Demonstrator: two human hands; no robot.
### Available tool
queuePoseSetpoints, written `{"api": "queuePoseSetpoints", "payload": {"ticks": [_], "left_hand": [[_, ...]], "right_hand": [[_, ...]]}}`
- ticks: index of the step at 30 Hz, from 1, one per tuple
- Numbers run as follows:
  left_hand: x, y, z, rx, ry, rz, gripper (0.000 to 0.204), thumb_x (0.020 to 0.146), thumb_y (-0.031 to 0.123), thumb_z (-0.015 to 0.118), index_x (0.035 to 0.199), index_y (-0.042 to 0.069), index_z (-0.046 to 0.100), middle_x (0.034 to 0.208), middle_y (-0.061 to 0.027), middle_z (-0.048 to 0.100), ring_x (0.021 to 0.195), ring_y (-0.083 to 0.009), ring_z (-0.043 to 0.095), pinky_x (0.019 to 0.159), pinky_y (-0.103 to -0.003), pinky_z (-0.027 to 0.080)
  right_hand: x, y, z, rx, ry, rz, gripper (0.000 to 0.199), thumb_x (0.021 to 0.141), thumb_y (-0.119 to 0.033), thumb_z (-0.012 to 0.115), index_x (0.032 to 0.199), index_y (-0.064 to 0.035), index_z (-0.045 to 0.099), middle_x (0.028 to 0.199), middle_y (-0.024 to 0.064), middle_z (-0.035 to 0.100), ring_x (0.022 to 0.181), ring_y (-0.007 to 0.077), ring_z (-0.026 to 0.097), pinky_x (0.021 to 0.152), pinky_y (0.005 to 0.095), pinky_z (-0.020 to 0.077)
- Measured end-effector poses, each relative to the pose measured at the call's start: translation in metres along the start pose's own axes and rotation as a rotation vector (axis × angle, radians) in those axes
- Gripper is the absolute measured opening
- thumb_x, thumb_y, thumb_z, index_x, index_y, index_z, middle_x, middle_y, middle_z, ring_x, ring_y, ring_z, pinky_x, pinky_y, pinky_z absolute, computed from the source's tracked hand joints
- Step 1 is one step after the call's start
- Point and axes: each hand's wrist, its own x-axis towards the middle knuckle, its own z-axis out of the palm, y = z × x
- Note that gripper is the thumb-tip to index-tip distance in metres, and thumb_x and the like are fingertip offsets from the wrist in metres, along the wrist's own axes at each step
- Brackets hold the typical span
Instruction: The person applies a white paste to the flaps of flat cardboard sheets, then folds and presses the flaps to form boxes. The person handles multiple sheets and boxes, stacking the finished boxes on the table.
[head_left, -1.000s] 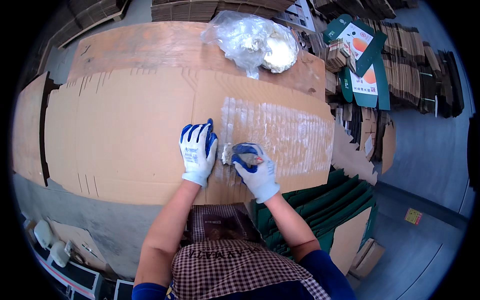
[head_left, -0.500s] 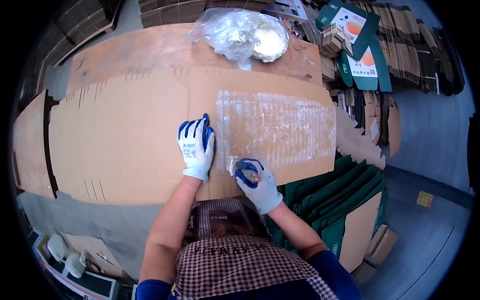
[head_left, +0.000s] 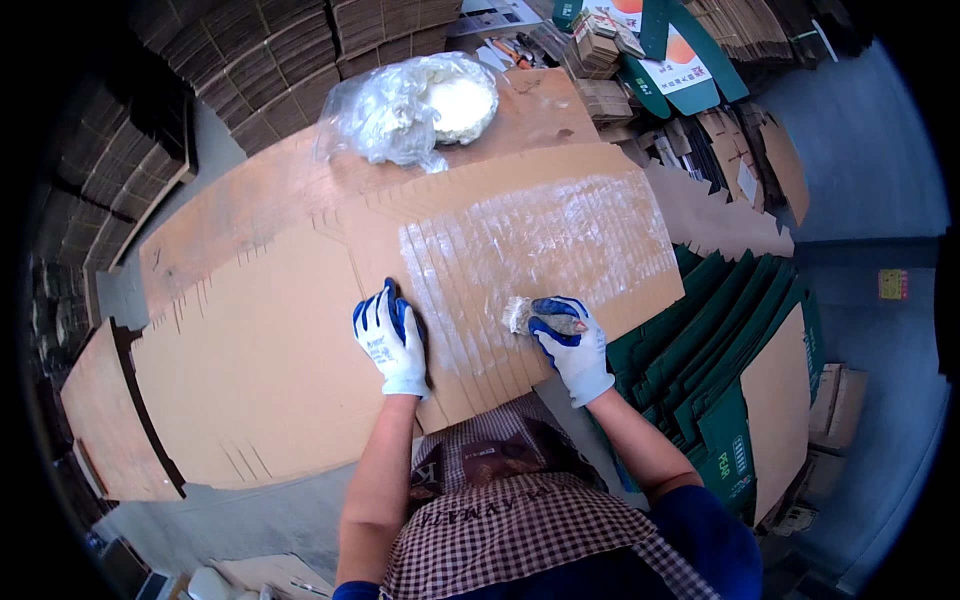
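Pressing the left hand point(head_left: 392, 340) flat, fingers spread, on the fanned cardboard blanks point(head_left: 300, 340) on the desk, steadying them; gripping a glue-laden brush point(head_left: 520, 314) in the clenched right hand point(head_left: 572, 345), spreading white paste point(head_left: 540, 235) across the staggered edges.

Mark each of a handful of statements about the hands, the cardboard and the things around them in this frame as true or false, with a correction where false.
1. The left hand lies flat on the cardboard sheets. True.
2. The right hand is empty. False: it grips a small pale brush or pad pressed against the cardboard.
3. A whitish smeared patch covers the fanned sheet edges beyond the right hand. True.
4. The clear plastic bag with white stuff lies beside the left hand. False: it sits at the far edge of the table, well away from both hands.
5. Both hands are bare. False: both wear white gloves with blue fingers.
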Motion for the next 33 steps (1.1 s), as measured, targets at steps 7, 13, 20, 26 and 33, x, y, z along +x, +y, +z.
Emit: {"api": "queuePoseSetpoints", "payload": {"ticks": [7,13,20,26,33], "left_hand": [[0.001,-0.001,-0.001,0.036,0.008,0.019,0.042,0.091,0.018,0.061,0.131,0.006,0.061,0.114,-0.0148,0.064,0.110,-0.0329,0.056,0.107,-0.049,0.036],[0.003,-0.001,-0.003,0.029,-0.028,0.007,0.042,0.092,0.020,0.059,0.131,0.005,0.060,0.116,-0.0166,0.063,0.114,-0.0352,0.054,0.109,-0.051,0.034],[-0.003,0.001,0.003,0.031,-0.042,-0.005,0.039,0.095,0.021,0.056,0.131,0.005,0.061,0.127,-0.0156,0.063,0.119,-0.0386,0.051,0.109,-0.052,0.033],[0.000,0.005,0.002,0.066,-0.051,-0.034,0.038,0.097,0.019,0.054,0.131,0.004,0.062,0.124,-0.0150,0.064,0.118,-0.0353,0.052,0.107,-0.048,0.035],[-0.001,0.005,0.000,0.096,-0.088,-0.063,0.039,0.098,0.020,0.053,0.133,0.004,0.059,0.130,-0.0143,0.062,0.122,-0.0351,0.049,0.109,-0.048,0.033]], "right_hand": [[0.005,0.009,0.037,0.254,-0.062,0.049,0.037,0.081,-0.009,0.078,0.114,-0.0026,0.064,0.114,0.0104,0.068,0.105,0.0212,0.066,0.093,0.0327,0.0517],[0.028,-0.020,0.058,0.267,-0.099,-0.004,0.036,0.082,-0.015,0.078,0.115,-0.0073,0.065,0.117,0.0142,0.066,0.108,0.0303,0.065,0.093,0.0378,0.0515],[0.076,0.017,0.078,0.103,-0.027,-0.145,0.036,0.083,-0.016,0.077,0.115,-0.0061,0.064,0.114,0.0176,0.065,0.103,0.0363,0.065,0.090,0.0407,0.0526],[0.100,0.055,0.021,0.270,0.335,0.076,0.036,0.078,-0.019,0.082,0.109,-0.0066,0.066,0.105,0.0140,0.068,0.094,0.0340,0.067,0.083,0.0399,0.0544],[0.144,0.048,0.039,0.000,0.301,-0.228,0.034,0.078,-0.012,0.084,0.107,-0.0045,0.066,0.099,0.0114,0.069,0.089,0.0270,0.068,0.079,0.0357,0.0549]]}}
